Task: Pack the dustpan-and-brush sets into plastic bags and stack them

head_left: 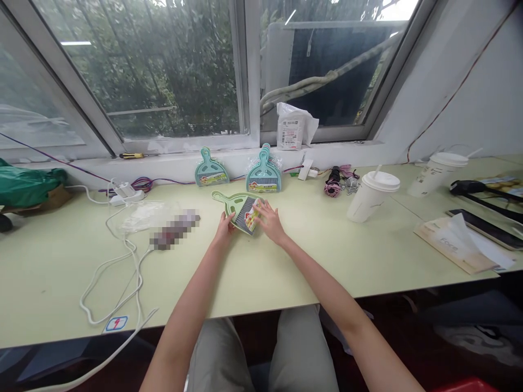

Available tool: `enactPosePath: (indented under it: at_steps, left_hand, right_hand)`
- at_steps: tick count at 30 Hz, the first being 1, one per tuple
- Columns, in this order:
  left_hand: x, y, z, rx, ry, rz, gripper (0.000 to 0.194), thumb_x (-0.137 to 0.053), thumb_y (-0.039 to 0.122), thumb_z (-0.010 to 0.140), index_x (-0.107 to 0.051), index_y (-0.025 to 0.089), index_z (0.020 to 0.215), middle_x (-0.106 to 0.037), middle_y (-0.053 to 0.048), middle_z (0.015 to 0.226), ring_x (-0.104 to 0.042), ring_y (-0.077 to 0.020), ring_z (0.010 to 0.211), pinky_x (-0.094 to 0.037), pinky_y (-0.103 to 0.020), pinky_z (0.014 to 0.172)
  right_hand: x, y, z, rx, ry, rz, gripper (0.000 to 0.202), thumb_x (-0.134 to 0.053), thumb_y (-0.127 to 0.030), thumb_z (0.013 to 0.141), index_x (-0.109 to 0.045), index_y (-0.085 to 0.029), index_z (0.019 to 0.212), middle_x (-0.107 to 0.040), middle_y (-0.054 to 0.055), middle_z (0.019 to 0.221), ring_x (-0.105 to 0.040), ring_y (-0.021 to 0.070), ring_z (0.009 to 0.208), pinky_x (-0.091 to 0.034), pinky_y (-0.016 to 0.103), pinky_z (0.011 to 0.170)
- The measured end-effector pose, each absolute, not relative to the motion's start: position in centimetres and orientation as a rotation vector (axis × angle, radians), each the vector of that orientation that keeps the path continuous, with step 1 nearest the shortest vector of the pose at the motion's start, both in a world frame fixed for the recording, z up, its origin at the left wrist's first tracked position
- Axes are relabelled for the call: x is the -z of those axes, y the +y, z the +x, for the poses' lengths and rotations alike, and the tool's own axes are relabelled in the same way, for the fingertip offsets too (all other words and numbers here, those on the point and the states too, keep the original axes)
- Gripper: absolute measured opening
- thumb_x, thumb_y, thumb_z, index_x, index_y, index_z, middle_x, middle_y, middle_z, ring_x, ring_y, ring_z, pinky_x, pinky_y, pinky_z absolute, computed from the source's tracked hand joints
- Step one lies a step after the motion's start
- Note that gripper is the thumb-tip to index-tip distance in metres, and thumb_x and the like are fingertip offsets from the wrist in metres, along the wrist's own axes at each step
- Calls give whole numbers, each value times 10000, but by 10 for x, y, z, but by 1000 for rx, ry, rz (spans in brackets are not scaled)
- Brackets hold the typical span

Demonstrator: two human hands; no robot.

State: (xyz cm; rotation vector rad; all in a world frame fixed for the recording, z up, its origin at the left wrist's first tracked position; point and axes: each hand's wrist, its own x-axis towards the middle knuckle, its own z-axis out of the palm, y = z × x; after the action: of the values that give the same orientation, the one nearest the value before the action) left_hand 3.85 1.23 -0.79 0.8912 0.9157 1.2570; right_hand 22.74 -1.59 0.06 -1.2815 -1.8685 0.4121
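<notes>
A light green dustpan and brush set (236, 204) with grey bristles and a colourful label (250, 216) is held tilted just above the table. My left hand (225, 226) grips its lower left edge, fingers partly hidden beneath it. My right hand (269, 219) lies over the label side with its fingers spread, touching the label. Behind them, a blue-green dustpan set (211, 175) leans upright by the wall, and a stack of similar sets (263, 175) in clear wrap stands to its right.
Pale table (261, 272) below a window. White cables (137, 267), clear plastic (143, 216) and a power strip (127, 194) lie left. Lidded cups (370, 197), a pink-and-black item (333, 184), an envelope (449, 244) and a phone (488, 228) are right. A wrapped package (290, 130) sits on the sill.
</notes>
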Motion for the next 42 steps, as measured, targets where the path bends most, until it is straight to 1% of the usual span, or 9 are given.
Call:
enactPosePath:
  at_steps: [3,8,20,24,28,31,34,37,42]
  left_hand:
    - [6,6,42,-1219,866,971,543,-753,242,649,-468,244,1112,-640,-41,1049,-652,-157,818,-551,-303,691]
    - [10,1,44,-1167,910,1078,715,-814,209,572,-438,250,1178,-633,-79,1098,-646,-213,940,-540,-361,775]
    - [14,4,48,-1242,962,1053,703,-752,89,520,-457,220,1145,-590,-93,1154,-604,-267,1033,-545,-386,779]
    - [10,0,49,-1290,916,1035,664,-749,101,534,-459,222,1119,-573,-75,1179,-595,-252,1050,-546,-377,794]
    - [9,-7,50,-1260,876,1098,672,-749,129,564,-458,227,1162,-562,-86,1212,-579,-262,1081,-544,-388,796]
    - [5,-10,49,-1173,853,1182,680,-750,180,603,-454,235,1213,-563,-92,1232,-572,-265,1096,-525,-408,832]
    - [-4,-3,32,-1085,976,1394,411,-616,311,768,-544,225,1164,-595,-90,1199,-572,-259,1091,-472,-441,906]
    - [-19,13,-8,-1268,1538,1632,286,-441,319,864,-642,171,1003,-619,-133,1129,-531,-279,1132,-369,-461,1002]
    - [-38,36,-100,-1261,2601,1710,373,-513,222,782,-579,97,1127,-484,-241,1294,-364,-358,1267,-272,-531,1016]
  right_hand:
    - [9,-20,215,-341,-2094,-1384,490,-348,-403,947,-316,-293,1423,-116,17,1549,6,229,1439,26,648,1072]
    - [18,-19,215,-352,-2119,-1535,518,-257,-403,962,-203,-276,1461,5,17,1557,90,228,1432,-27,673,1058]
    - [14,-17,216,-426,-1824,-1474,612,-398,-445,911,-195,-279,1464,-25,57,1563,25,256,1436,-27,655,1076]
    - [12,-10,225,-863,-1260,-1307,755,-558,-417,833,-195,-199,1458,-244,147,1517,-326,249,1361,-298,481,1093]
    - [13,-9,228,-1433,-1023,-1039,490,-659,-304,780,-496,-174,1224,-671,116,1117,-666,219,976,-528,396,889]
    - [16,-9,226,-1473,-892,-989,322,-701,-186,732,-578,-173,1029,-724,66,930,-699,189,830,-564,351,815]
    - [19,-6,228,-1459,-817,-965,294,-710,-133,706,-591,-179,971,-729,45,897,-702,176,789,-574,329,788]
    - [23,-2,235,-1435,-779,-972,300,-718,-117,687,-593,-184,952,-730,35,879,-702,175,764,-581,324,766]
    - [24,3,244,-1401,-724,-981,293,-711,-109,674,-585,-187,927,-728,27,884,-701,167,772,-585,315,766]
